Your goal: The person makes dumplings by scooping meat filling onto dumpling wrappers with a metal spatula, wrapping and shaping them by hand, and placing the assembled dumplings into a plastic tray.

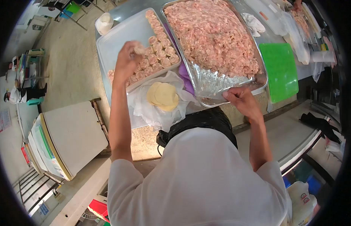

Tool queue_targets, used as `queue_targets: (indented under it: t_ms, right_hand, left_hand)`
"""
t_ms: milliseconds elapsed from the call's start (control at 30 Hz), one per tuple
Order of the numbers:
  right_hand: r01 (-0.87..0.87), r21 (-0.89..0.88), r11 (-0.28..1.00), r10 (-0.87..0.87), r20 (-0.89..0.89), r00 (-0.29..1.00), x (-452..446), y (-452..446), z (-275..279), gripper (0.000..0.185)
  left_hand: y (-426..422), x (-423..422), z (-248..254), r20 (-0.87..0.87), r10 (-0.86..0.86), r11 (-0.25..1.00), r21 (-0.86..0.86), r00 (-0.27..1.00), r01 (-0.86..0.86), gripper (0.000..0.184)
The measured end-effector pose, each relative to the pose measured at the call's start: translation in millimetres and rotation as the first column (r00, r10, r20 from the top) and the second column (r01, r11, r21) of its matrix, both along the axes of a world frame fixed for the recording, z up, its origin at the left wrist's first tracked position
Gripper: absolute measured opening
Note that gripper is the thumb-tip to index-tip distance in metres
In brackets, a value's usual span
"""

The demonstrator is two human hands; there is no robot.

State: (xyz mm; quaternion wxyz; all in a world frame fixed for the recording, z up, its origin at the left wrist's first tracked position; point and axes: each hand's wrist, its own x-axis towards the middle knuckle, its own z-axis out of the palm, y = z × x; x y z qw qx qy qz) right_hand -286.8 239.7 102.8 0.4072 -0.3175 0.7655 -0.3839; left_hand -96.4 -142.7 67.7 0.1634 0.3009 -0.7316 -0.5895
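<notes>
My left hand (pixel 128 60) is raised over the white tray (pixel 117 32), its fingers closed on a dumpling (pixel 138 48) with pale wrapper and pink filling. Rows of dumplings (pixel 156 51) fill the right and lower parts of that tray. My right hand (pixel 241 100) is at the near edge of the metal tray (pixel 207 88), fingers curled by the rim; what they hold, if anything, is hidden. Minced meat (pixel 213 34) is heaped in the metal tray. Round yellow wrappers (pixel 162 96) lie stacked on white plastic (pixel 143 107) between my arms.
A green board (pixel 279 71) lies right of the metal tray. Purple cloth (pixel 186 78) shows between the trays. A white container (pixel 104 23) stands at the far left corner. Another person's hand (pixel 297 4) shows at the top right. A person (pixel 22 95) is far left.
</notes>
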Motion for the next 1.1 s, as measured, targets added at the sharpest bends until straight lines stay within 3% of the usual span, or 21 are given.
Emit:
queue_targets:
  t_ms: [67, 167, 267, 467, 567, 667, 733, 767, 833, 900, 1000, 1100]
  right_hand:
    - [-0.022, -0.022, 1.000, 0.022, 0.016, 1.000, 10.6, -1.2, -1.2, 0.039]
    - [-0.009, 0.046, 0.999, 0.007, 0.045, 0.999, 18.3, 2.7, 0.5, 0.039]
    - [0.024, 0.011, 1.000, -0.024, 0.001, 1.000, 20.1, 18.6, -13.3, 0.038]
    - [0.106, 0.050, 0.993, -0.110, 0.073, 0.991, 19.4, 34.5, -11.0, 0.038]
    - [0.028, 0.065, 0.997, -0.028, -0.009, 1.000, 13.9, 38.4, -12.7, 0.027]
    - [0.176, -0.060, 0.983, -0.168, 0.123, 0.978, 19.9, 33.1, -3.2, 0.015]
    - [0.207, -0.066, 0.976, -0.201, 0.093, 0.975, 15.5, 41.4, -7.5, 0.021]
    - [0.225, -0.070, 0.972, -0.220, 0.076, 0.973, 11.8, 46.3, -9.1, 0.027]
    - [0.173, -0.107, 0.979, -0.185, -0.107, 0.977, 1.0, 54.4, -8.9, 0.030]
    - [0.136, -0.073, 0.988, -0.151, -0.272, 0.950, -10.2, 61.7, -8.5, 0.032]
    - [0.107, -0.014, 0.994, -0.099, -0.515, 0.852, -29.5, 63.4, -11.7, 0.032]
    - [0.033, -0.043, 0.999, -0.050, -0.519, 0.854, -38.6, 56.4, -8.3, 0.028]
  left_hand:
    - [-42.7, -12.7, -27.1, 0.117, -0.049, 0.949, -0.305, 0.992, 0.083, 0.054]
    - [-54.6, -29.6, -32.3, 0.271, -0.103, 0.871, -0.440, 0.957, 0.218, 0.049]
    - [-59.0, -31.1, -43.7, 0.236, -0.118, 0.880, -0.426, 0.965, 0.211, 0.050]
    - [-49.0, -31.3, -31.3, 0.375, -0.022, 0.902, -0.393, 0.927, 0.181, 0.051]
    - [-45.5, -34.9, -37.8, 0.344, -0.005, 0.885, -0.436, 0.939, 0.165, 0.049]
    - [-21.3, -31.1, -23.1, 0.223, 0.134, 0.819, -0.573, 0.965, 0.019, 0.039]
    - [19.3, -19.9, 2.6, 0.240, 0.170, 0.792, -0.611, 0.956, 0.012, 0.032]
    - [41.5, -9.5, 12.3, 0.246, 0.186, 0.777, -0.630, 0.951, 0.011, 0.028]
    - [81.5, 26.3, -10.8, 0.214, -0.145, 0.787, -0.567, 0.966, 0.244, 0.020]
    - [131.4, 33.5, 10.9, 0.318, -0.296, 0.601, -0.671, 0.901, 0.434, 0.020]
    - [146.9, 43.0, -10.3, 0.283, -0.211, 0.632, -0.690, 0.935, 0.352, 0.015]
    - [146.0, 46.8, -15.0, 0.166, -0.046, 0.819, -0.559, 0.985, 0.133, 0.011]
